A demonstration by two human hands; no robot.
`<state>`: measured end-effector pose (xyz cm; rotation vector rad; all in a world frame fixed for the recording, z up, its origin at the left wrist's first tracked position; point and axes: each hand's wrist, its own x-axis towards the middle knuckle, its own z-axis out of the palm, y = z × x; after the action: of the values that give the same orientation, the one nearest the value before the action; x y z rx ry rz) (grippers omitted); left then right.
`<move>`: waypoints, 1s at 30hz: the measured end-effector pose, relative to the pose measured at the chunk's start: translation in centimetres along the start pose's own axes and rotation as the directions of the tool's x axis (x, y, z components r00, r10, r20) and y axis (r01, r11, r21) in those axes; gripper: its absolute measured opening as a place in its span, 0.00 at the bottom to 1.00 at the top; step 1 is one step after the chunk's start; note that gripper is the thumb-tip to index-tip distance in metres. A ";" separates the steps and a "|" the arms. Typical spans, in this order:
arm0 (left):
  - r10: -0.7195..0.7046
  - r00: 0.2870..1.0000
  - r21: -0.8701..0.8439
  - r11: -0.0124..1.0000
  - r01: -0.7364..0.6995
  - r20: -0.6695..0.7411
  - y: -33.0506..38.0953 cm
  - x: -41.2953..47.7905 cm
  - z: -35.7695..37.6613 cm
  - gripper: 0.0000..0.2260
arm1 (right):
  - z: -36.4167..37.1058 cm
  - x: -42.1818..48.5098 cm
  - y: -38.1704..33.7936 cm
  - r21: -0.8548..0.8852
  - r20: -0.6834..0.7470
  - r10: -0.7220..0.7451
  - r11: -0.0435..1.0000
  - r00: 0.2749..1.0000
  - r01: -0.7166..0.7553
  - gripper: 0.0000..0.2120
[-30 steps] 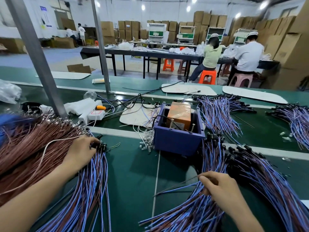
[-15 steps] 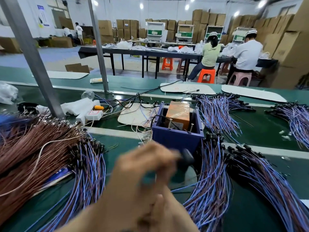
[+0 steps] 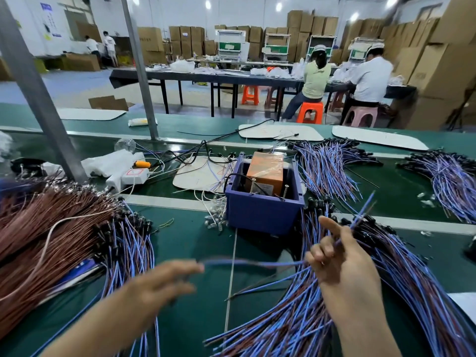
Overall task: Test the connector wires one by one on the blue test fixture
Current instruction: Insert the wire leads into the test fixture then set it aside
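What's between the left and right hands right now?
Head view: one blue-brown wire spans from the left hand to the right hand, which pinches it. Under it, green mat and a thin pale line. Left grip is blurred.

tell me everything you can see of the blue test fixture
The blue test fixture is an open-topped box of what looks like plastic, standing upright on the green bench. Inside sits an orange block wrapped in clear film, with two metal pins standing near the front edge. A black cable loops into it. The left hand and right hand are apart from it.
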<state>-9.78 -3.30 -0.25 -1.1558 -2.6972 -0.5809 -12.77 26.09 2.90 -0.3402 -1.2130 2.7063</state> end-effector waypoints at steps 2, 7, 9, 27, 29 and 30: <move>-0.102 0.986 0.239 0.962 0.131 -0.132 -1.6 3.0 -1.6 0.32 | 0.1 0.5 0.8 -0.160 0.049 -0.045 0.986 0.998 0.052 0.16; -0.293 0.911 -0.094 0.956 0.277 -0.290 1.1 8.8 -1.8 0.26 | 1.3 1.2 3.0 -0.597 0.140 0.030 0.800 0.990 0.060 0.14; -0.335 0.888 -0.299 0.923 0.242 -0.316 3.5 11.4 -1.7 0.17 | 1.7 1.3 3.6 -0.597 0.188 0.088 0.801 0.978 0.043 0.13; -0.743 0.659 -0.852 0.267 0.450 0.115 1.1 18.3 1.7 0.08 | 1.1 4.3 4.5 -0.618 0.142 0.249 0.778 0.958 -0.111 0.15; -0.780 0.615 -0.853 0.242 0.462 0.112 0.2 18.7 1.6 0.09 | 0.9 5.0 4.4 -0.642 0.077 0.256 0.752 0.964 -0.148 0.16; -0.788 0.606 -0.852 0.239 0.466 0.110 -0.1 18.7 1.5 0.08 | 0.8 5.4 4.4 -0.657 0.055 0.256 0.737 0.965 -0.158 0.17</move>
<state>-22.82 9.64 3.70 0.2268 -2.4062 -2.1397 -18.38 23.89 -0.67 -0.3796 -2.2822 2.4004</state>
